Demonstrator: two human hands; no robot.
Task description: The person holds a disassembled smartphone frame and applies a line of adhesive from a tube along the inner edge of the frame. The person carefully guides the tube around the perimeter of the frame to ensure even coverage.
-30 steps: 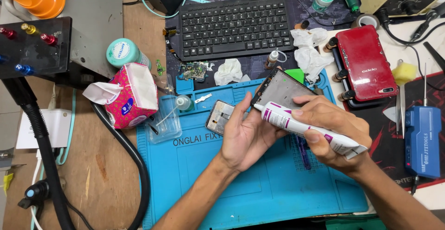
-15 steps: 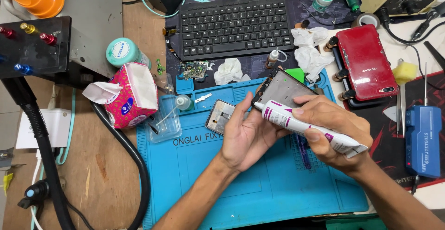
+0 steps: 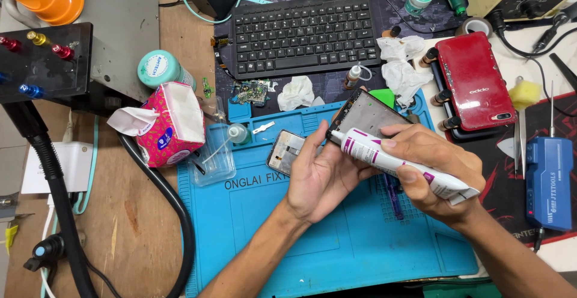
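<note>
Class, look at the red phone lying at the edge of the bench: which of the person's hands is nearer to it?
Right. The right hand, squeezing the white glue tube, sits just below-left of the red phone; the left hand, holding the phone frame, is farther left.

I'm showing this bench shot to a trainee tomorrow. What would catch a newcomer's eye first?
First, the two hands at the centre over the blue work mat: the left hand holds a phone frame tilted up, while the right hand presses the nozzle of a white and magenta glue tube to its edge. Next, the red phone lying at upper right, and the pink tissue pack at left.
</note>
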